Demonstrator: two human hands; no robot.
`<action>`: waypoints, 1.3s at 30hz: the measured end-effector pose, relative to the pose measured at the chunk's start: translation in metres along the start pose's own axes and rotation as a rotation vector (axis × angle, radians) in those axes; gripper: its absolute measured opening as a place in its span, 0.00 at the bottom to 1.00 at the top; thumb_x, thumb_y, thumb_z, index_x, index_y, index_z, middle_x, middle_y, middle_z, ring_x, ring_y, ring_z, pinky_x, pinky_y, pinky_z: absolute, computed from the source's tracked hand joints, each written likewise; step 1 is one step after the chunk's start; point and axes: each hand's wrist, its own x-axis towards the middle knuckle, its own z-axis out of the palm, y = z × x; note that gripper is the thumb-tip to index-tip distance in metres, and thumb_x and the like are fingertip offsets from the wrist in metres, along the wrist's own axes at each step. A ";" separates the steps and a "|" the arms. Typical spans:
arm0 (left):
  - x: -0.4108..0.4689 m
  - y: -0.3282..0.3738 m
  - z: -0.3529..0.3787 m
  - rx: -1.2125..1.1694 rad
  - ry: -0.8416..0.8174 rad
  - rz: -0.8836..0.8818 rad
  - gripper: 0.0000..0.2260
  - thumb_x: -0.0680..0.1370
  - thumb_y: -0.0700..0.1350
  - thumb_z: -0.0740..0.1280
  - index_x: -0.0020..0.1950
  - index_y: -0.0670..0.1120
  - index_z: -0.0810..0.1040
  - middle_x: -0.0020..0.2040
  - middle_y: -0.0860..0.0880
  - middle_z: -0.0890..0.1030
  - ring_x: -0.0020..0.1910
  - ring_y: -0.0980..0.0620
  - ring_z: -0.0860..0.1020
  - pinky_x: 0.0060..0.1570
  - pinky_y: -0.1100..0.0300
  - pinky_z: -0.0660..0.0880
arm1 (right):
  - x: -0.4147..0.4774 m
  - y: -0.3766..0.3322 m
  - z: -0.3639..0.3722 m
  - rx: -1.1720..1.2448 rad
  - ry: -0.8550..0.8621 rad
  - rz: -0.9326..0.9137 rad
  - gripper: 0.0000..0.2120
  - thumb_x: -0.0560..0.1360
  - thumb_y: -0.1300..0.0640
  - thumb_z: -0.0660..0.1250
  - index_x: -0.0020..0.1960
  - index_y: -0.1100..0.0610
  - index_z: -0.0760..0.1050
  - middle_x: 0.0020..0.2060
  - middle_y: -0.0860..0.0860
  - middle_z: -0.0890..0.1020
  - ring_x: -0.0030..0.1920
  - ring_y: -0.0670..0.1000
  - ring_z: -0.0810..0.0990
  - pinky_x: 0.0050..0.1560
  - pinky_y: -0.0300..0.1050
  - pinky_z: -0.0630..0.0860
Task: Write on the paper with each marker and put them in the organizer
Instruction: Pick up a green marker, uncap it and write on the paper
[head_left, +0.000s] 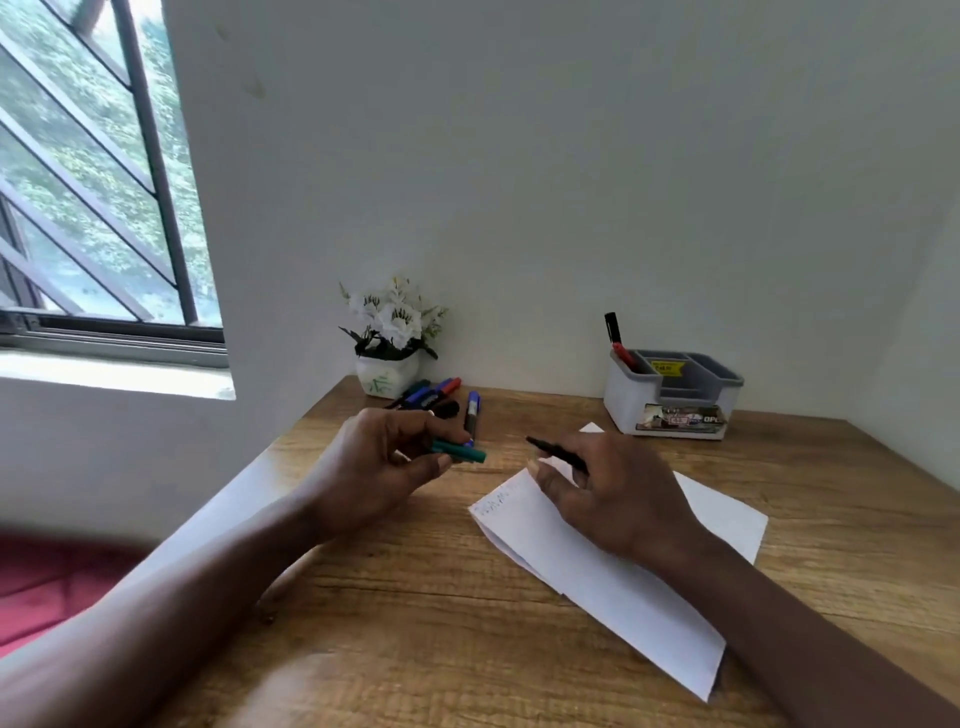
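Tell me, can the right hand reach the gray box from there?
Probably yes. The gray box stands just beyond the right hand, with only bare table and a corner of the paper between them. The hand is holding a black marker, though.

Soft daylight from window (98, 171), warped edges

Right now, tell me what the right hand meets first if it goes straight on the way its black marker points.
Probably the left hand, which holds a green marker; the blue-capped marker lies along that line too, depth unclear.
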 end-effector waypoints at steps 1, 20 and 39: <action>0.001 -0.002 -0.001 0.030 -0.016 -0.022 0.14 0.76 0.42 0.76 0.56 0.59 0.86 0.51 0.60 0.87 0.49 0.55 0.85 0.51 0.50 0.82 | 0.001 0.002 0.001 -0.022 -0.035 0.005 0.22 0.79 0.37 0.62 0.70 0.41 0.76 0.51 0.40 0.84 0.47 0.44 0.80 0.43 0.39 0.73; 0.004 0.007 0.001 0.258 -0.156 -0.303 0.15 0.74 0.61 0.73 0.59 0.61 0.82 0.58 0.56 0.80 0.58 0.57 0.77 0.61 0.51 0.77 | -0.009 -0.014 0.007 -0.166 -0.158 0.066 0.22 0.79 0.35 0.59 0.70 0.41 0.74 0.63 0.41 0.82 0.61 0.45 0.80 0.54 0.42 0.74; 0.002 0.011 0.000 0.373 -0.430 -0.303 0.40 0.73 0.67 0.70 0.81 0.54 0.62 0.81 0.58 0.62 0.78 0.56 0.61 0.77 0.58 0.59 | -0.004 -0.005 -0.013 0.968 -0.068 0.263 0.14 0.83 0.67 0.59 0.59 0.55 0.79 0.48 0.61 0.83 0.35 0.57 0.85 0.33 0.44 0.79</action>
